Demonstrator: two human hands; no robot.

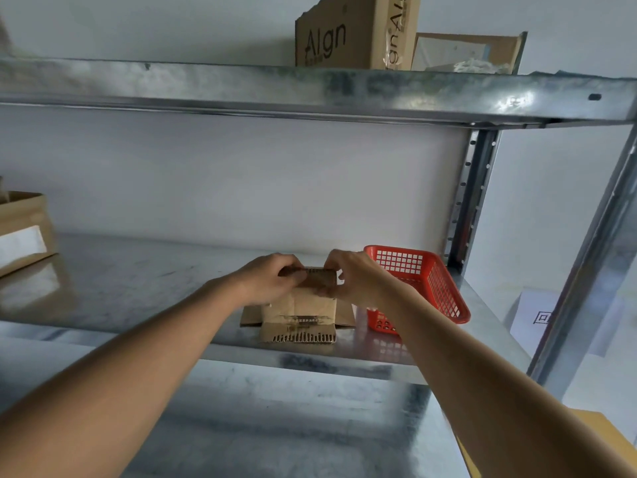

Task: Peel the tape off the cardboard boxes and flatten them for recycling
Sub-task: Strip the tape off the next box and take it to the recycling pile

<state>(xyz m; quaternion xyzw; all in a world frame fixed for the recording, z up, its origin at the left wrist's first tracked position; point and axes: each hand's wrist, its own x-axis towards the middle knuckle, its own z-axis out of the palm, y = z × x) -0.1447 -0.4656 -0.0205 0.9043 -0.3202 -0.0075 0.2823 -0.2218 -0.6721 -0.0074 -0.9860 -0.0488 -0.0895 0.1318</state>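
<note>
While both hands, left hand (272, 277) and right hand (355, 276), grip its raised far flap, the cardboard box (299, 313) lies near the shelf (138, 281) front edge, just left of the red basket (418, 288).

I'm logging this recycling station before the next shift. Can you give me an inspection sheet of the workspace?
Surface: galvanised metal shelf, scuffed, reflective.
Job's things: small brown cardboard box, opened out, near the shelf's front edge, far flap raised.
Clutter: red plastic mesh basket right of the box; brown paper package with white label at left.
Grippers: left hand and right hand both grip the raised flap.
Cables: nothing seen.
Surroundings: white wall; printed cardboard carton on upper shelf.
</note>
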